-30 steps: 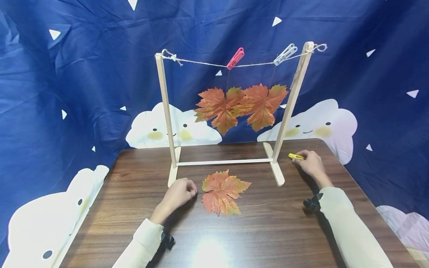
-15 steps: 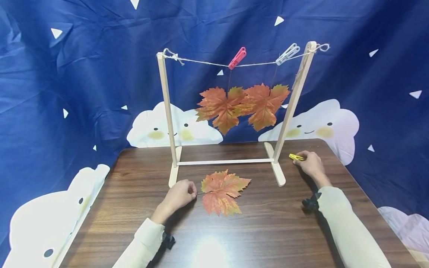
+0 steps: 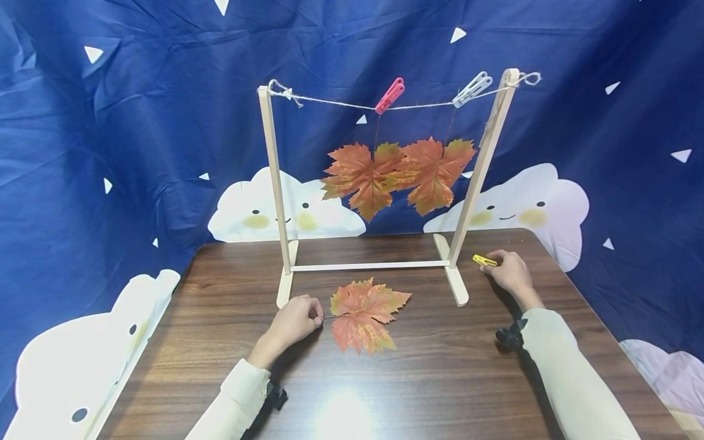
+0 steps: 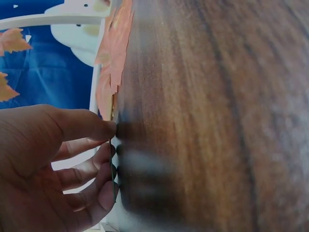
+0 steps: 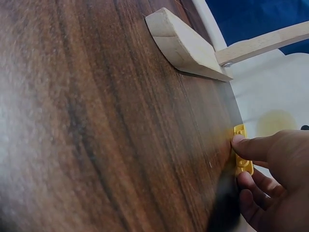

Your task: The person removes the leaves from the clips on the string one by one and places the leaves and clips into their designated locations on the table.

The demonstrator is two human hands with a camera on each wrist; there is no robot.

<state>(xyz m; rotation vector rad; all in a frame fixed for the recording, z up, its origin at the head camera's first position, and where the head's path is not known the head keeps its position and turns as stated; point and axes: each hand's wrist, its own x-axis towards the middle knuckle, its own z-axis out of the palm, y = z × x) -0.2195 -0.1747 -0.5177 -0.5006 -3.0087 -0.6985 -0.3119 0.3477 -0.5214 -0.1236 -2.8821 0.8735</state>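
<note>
An orange artificial maple leaf (image 3: 365, 311) lies on the brown table, its thin dark stem (image 3: 337, 316) pointing left. My left hand (image 3: 297, 318) pinches the end of that stem between thumb and fingers, low over the wood; the left wrist view shows the stem (image 4: 112, 159) running along the fingertips. At the right, beside the rack's foot, my right hand (image 3: 508, 271) holds a yellow clothespin (image 3: 484, 261) by one end. In the right wrist view, thumb and fingers grip the clothespin (image 5: 243, 152) close to the tabletop.
A wooden rack (image 3: 370, 266) stands at the back with a string (image 3: 330, 102) tied between its posts. From it hang two similar leaves (image 3: 363, 177), held by a pink clothespin (image 3: 390, 96) and a pale grey clothespin (image 3: 472, 90). Behind is a blue cloth backdrop (image 3: 165, 122) with clouds.
The leaf's stem, hardly visible a second ago, now shows between the left hand and the leaf. The clothespin in the right hand has shifted very slightly; otherwise both hands stay in place.
</note>
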